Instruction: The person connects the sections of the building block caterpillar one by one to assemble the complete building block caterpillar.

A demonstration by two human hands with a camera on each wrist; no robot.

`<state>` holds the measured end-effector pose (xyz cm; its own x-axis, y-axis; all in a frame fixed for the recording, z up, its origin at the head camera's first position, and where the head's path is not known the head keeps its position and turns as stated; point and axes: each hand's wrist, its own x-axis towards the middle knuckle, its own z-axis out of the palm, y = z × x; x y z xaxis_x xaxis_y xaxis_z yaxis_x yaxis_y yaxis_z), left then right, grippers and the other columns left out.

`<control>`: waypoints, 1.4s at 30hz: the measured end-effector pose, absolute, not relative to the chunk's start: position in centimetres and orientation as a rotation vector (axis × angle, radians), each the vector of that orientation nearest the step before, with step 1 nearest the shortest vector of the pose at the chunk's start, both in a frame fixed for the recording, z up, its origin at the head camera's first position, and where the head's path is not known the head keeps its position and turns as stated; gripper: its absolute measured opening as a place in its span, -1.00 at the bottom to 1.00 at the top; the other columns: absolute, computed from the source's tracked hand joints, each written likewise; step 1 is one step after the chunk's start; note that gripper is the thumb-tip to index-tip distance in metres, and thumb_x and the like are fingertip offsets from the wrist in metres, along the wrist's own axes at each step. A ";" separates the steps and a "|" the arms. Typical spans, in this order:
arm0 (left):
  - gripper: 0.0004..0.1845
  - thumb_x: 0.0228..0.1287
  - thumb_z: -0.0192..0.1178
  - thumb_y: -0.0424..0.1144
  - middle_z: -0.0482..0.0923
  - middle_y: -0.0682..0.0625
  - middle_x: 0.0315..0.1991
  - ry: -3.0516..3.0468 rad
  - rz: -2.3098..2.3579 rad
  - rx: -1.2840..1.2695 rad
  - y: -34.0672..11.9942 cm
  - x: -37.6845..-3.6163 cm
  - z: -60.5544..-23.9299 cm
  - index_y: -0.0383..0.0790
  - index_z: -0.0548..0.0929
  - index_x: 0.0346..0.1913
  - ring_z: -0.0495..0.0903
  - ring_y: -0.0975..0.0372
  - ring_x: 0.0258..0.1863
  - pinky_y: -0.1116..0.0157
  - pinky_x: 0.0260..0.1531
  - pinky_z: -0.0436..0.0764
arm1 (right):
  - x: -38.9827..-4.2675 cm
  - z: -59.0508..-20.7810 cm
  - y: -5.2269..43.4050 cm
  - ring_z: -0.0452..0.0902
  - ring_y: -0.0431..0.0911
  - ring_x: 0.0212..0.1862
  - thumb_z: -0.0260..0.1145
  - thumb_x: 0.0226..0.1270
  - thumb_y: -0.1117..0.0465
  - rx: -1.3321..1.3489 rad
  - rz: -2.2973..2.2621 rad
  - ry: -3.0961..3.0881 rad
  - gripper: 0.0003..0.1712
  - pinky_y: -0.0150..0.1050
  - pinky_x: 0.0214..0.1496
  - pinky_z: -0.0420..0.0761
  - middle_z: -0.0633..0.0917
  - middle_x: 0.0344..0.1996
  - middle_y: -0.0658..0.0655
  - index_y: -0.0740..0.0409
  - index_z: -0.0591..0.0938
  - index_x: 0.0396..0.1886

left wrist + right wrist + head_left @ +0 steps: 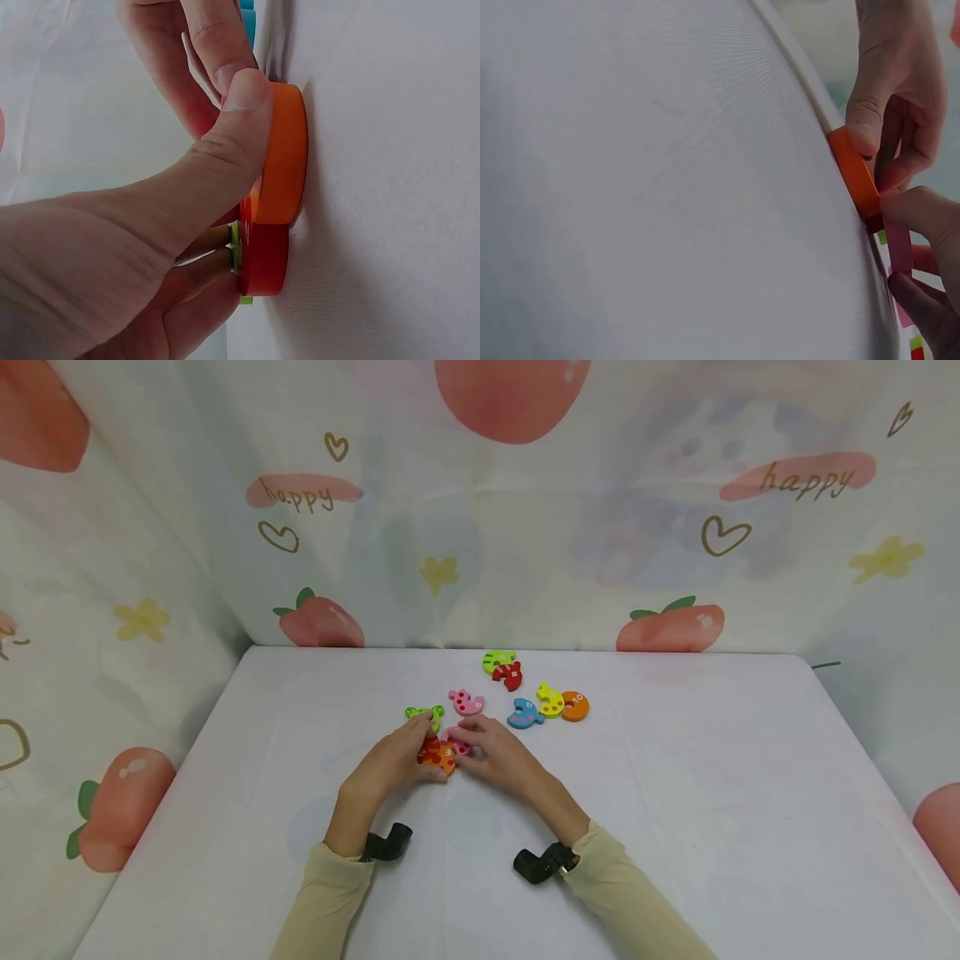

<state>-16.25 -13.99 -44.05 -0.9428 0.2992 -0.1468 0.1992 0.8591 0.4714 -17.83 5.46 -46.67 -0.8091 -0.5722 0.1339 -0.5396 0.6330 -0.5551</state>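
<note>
Backdrop cloth point(525, 527) reads "happy" above the orange piece point(442, 757).

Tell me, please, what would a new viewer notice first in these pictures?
First, the two hands meeting near the middle of the white table: the left hand holds an orange and red piece, and the right hand pinches a pink piece against it. Behind them lie more bright pieces, such as a blue piece and an orange ring piece.

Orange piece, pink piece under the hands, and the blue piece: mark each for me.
orange piece point(285, 154), left wrist view, its rounded side edge
pink piece point(898, 244), right wrist view, its side edge
blue piece point(523, 716), head view, its top face
</note>
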 end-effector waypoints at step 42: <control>-0.26 -0.02 0.31 -0.01 -0.03 -0.09 0.46 2.782 0.510 0.306 -12.7 -15.3 -43.2 0.29 0.29 0.30 0.03 0.02 0.44 0.00 0.27 0.30 | -18.9 -47.1 15.2 0.45 0.01 0.13 0.29 0.18 0.28 -0.533 -1.471 3.007 -0.45 -0.07 0.07 0.57 0.51 0.11 0.18 0.21 0.42 0.20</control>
